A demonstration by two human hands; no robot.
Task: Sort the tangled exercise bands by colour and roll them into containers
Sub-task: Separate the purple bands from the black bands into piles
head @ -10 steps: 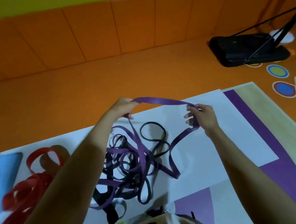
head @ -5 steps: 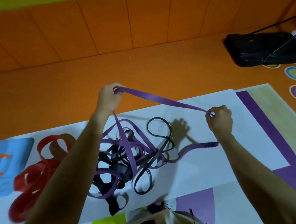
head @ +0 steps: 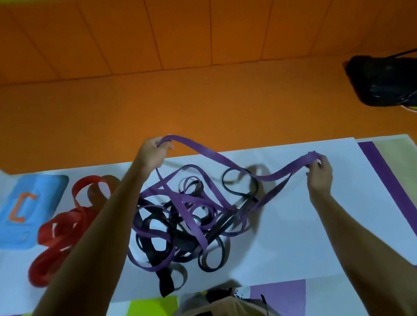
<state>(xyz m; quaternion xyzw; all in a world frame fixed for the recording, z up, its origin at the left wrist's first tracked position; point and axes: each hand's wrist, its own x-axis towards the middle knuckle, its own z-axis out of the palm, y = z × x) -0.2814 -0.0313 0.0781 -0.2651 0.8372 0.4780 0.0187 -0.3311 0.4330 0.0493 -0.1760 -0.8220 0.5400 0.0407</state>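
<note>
The left hand (head: 154,152) pinches the purple band (head: 209,155) at 12 o'clock from the tangled pile (head: 182,212). The right hand (head: 318,172) grips it with curled fingers at 3 o'clock. It is best to pull slowly, so the black bands (head: 166,282) do not lift too.

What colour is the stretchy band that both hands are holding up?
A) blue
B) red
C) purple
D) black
C: the left hand and the right hand each grip the purple band, which hangs lifted between them.
</note>
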